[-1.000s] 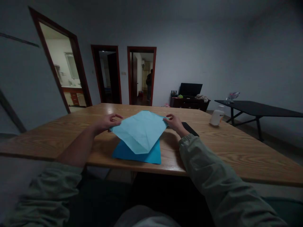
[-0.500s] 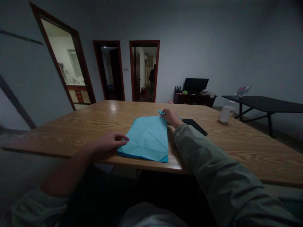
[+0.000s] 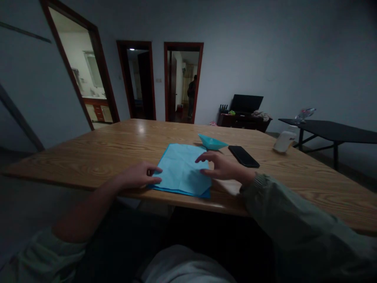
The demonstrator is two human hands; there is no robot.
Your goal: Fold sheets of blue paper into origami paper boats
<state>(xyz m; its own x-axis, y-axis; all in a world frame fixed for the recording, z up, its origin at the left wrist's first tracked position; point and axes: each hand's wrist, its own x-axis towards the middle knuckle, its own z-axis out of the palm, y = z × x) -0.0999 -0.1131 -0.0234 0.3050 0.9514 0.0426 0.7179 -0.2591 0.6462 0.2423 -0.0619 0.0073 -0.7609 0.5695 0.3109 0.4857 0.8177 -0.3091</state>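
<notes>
On the head feed I logged a light-blue sheet [image 3: 179, 165] lying over a darker blue sheet [image 3: 207, 194] at the near edge of the wooden table [image 3: 100, 145], the darker one showing at the near right corner. I noted the left hand [image 3: 140, 175] at the sheets' near left edge, thumb and fingers parted. The right hand [image 3: 221, 166] was open over the light-blue sheet's right side; I could not tell whether its fingertips touched. A paper boat [image 3: 212, 143] sat by the far right corner, with a phone [image 3: 244, 156] and a bottle [image 3: 284, 141] farther right.
</notes>
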